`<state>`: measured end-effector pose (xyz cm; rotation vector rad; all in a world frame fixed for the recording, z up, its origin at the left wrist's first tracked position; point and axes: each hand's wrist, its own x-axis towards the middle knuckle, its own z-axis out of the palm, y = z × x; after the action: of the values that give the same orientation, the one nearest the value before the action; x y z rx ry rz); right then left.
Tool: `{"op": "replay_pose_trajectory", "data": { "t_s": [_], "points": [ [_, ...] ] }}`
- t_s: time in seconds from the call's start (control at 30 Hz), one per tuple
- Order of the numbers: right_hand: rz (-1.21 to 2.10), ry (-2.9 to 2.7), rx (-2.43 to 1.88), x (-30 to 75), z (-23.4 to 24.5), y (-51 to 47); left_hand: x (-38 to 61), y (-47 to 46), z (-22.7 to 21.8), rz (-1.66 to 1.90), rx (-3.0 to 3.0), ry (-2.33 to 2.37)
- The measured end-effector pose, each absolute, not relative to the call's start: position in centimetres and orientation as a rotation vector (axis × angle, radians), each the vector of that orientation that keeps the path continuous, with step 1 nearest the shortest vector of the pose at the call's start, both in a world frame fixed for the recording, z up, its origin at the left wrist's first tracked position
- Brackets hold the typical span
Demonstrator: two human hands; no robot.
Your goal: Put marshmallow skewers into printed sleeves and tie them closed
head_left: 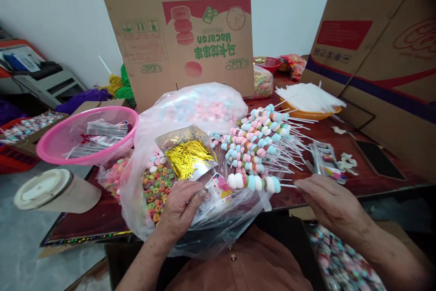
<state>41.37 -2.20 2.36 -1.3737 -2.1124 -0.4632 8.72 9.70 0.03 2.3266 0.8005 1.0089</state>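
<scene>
My right hand pinches the white stick of a marshmallow skewer, which lies level with its pink, white and blue pieces pointing left. My left hand is closed on a small printed plastic bag, its thumb on top. The skewer's tip is at the bag's upper right side; whether it is inside the bag I cannot tell. Just behind lies a pile of similar marshmallow skewers, sticks to the right. A silver pouch of gold twist ties rests beyond my left hand, beside ring-shaped candies.
A large plastic bag of marshmallows spreads behind. At left are a pink basket with packaging and a lidded cup. White sticks, flat bags and a phone lie right. Cardboard boxes stand around.
</scene>
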Motion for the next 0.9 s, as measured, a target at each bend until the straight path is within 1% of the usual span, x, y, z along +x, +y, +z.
{"op": "replay_pose_trajectory", "data": {
  "t_s": [0.13, 0.4, 0.53, 0.73, 0.9],
  "points": [
    [-0.546, -2.05, -1.382, 41.1, 2.9, -2.5, 8.9, 9.7, 0.2, 1.014, 2.282, 0.789],
    [-0.433, -2.086, -1.308, 40.0, 1.3, -2.4, 8.9, 9.4, -0.2, 0.916, 2.015, 0.79],
    [-0.374, -2.145, -1.298, 40.5, 1.4, -2.9, 8.8, 9.6, -0.1, 0.856, 1.951, 0.78],
    [-0.293, -2.266, -1.323, 40.7, 2.4, -2.7, 10.0, 9.9, 0.6, 0.722, 2.208, 0.791],
    [-0.087, -2.235, -1.351, 40.0, 1.4, -1.9, 11.1, 10.3, 1.1, 0.659, 2.51, 0.741]
  ]
}}
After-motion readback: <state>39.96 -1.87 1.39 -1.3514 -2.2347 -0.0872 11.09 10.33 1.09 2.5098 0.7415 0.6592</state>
